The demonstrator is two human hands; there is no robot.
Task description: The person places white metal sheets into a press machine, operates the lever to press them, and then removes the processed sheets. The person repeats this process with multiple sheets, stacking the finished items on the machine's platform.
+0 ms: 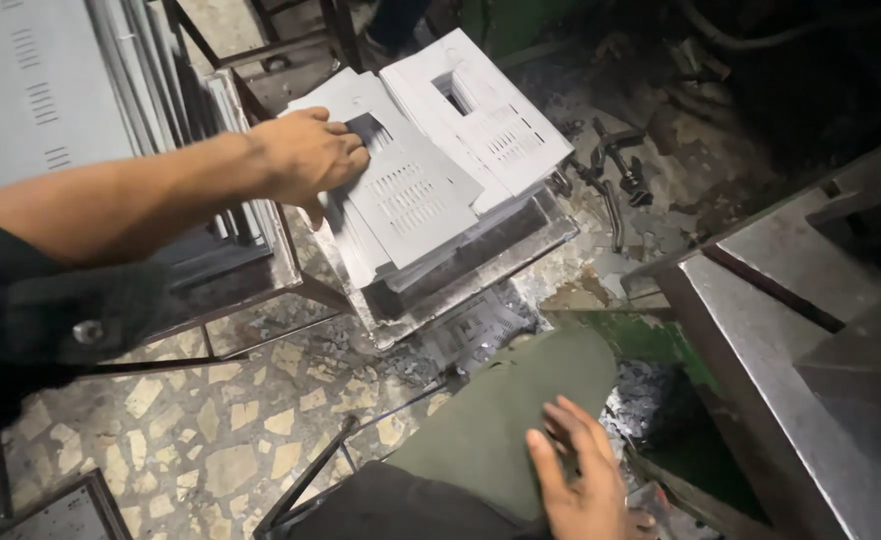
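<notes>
Head view: left hand [305, 155] grips top panel [400, 195]; right hand [580, 475] spread on knee [505, 410].

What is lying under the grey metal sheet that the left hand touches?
More grey punched sheets are stacked under the top sheet at the left hand. Their faces are covered.
</notes>
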